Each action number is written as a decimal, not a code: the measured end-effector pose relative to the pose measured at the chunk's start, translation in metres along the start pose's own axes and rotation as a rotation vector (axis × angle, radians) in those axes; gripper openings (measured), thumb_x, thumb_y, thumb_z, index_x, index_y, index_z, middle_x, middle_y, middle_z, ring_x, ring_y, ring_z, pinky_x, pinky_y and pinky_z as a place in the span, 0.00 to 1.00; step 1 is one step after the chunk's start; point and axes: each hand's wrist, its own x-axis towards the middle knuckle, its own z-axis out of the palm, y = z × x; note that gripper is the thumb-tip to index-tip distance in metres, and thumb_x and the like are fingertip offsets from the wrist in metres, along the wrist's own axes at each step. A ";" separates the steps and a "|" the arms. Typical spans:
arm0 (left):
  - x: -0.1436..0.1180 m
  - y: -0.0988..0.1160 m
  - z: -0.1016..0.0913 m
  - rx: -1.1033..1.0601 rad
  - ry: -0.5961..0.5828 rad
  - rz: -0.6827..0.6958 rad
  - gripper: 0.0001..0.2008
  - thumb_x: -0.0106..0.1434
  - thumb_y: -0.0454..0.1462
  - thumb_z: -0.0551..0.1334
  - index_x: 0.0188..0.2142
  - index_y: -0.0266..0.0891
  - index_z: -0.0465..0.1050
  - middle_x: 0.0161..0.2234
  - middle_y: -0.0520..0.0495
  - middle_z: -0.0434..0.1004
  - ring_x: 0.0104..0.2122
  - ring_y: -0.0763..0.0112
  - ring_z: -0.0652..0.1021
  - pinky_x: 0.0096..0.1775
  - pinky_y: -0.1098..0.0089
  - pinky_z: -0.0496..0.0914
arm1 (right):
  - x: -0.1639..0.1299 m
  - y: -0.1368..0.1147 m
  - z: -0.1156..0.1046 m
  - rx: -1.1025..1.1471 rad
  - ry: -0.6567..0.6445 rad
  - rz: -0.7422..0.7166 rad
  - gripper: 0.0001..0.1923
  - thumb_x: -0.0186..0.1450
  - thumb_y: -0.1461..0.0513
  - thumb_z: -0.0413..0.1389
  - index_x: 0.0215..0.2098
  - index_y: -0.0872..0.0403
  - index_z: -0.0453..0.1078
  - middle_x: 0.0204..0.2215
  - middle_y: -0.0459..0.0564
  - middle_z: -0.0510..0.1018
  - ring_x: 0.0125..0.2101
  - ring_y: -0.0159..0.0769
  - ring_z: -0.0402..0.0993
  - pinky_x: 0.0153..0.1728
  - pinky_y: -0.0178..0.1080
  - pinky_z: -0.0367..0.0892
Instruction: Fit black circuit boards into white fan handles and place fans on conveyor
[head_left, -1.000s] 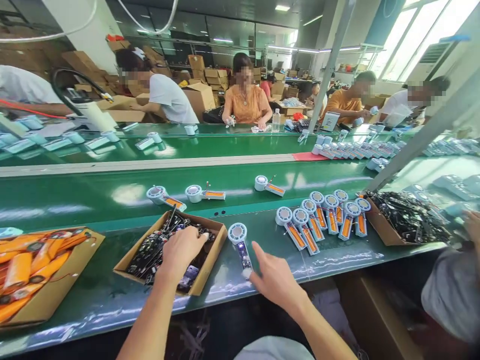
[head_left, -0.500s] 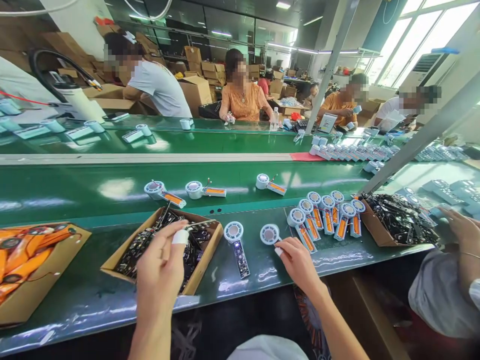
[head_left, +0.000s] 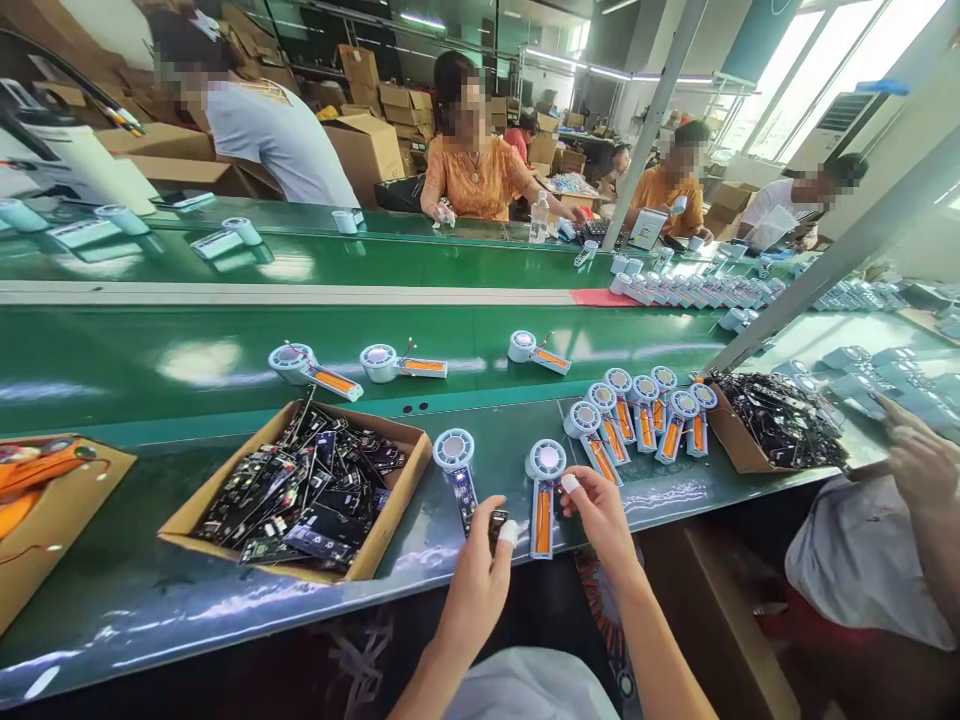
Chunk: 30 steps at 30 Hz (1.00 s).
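Observation:
My left hand (head_left: 474,572) is closed on a small black circuit board (head_left: 496,526), held low between two handheld fans. The fan on its right (head_left: 545,460) lies with its round head away from me, an orange battery showing in its open handle. My right hand (head_left: 606,518), white wrap on one fingertip, is closed in a pinch beside this fan's head; what the fingertips hold is too small to make out. The fan on the left (head_left: 454,450) has a circuit board in its handle, partly hidden by my left hand.
A cardboard box of circuit boards (head_left: 300,500) stands left, and a box of orange batteries (head_left: 67,530) farther left. Several fans (head_left: 600,440) and another board box (head_left: 750,455) are right. Fans lie on the green conveyor (head_left: 225,340). A co-worker's hand (head_left: 919,450) is far right.
My left hand has moved right from over the board box to the fans, carrying a circuit board. My right hand has shifted slightly right, and the fan's battery handle now shows. The view has shifted.

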 end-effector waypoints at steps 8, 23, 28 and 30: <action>0.000 0.002 -0.003 0.148 -0.072 0.193 0.13 0.66 0.39 0.53 0.43 0.43 0.74 0.39 0.42 0.81 0.39 0.57 0.81 0.43 0.61 0.73 | -0.016 -0.020 -0.007 -0.298 -0.071 -0.131 0.12 0.67 0.56 0.53 0.38 0.54 0.75 0.26 0.48 0.79 0.27 0.35 0.73 0.31 0.35 0.68; 0.030 0.019 0.026 0.438 -0.188 0.221 0.09 0.67 0.35 0.51 0.39 0.43 0.69 0.37 0.45 0.79 0.39 0.58 0.79 0.40 0.63 0.70 | -0.022 -0.015 -0.032 -0.184 -0.081 -0.118 0.15 0.68 0.61 0.47 0.50 0.53 0.69 0.39 0.52 0.80 0.35 0.38 0.77 0.38 0.40 0.74; 0.022 0.012 0.020 0.290 -0.198 0.119 0.11 0.69 0.41 0.47 0.43 0.44 0.65 0.33 0.47 0.78 0.32 0.60 0.78 0.35 0.64 0.69 | -0.027 -0.012 -0.029 -0.411 -0.134 -0.235 0.16 0.67 0.65 0.48 0.49 0.50 0.72 0.44 0.52 0.79 0.43 0.40 0.75 0.45 0.42 0.71; 0.023 0.011 0.021 0.225 -0.190 0.088 0.08 0.68 0.42 0.49 0.40 0.44 0.63 0.28 0.50 0.75 0.28 0.63 0.76 0.32 0.66 0.68 | -0.024 -0.010 -0.024 -0.413 -0.165 -0.219 0.16 0.65 0.66 0.50 0.49 0.50 0.72 0.42 0.50 0.79 0.39 0.38 0.75 0.41 0.40 0.71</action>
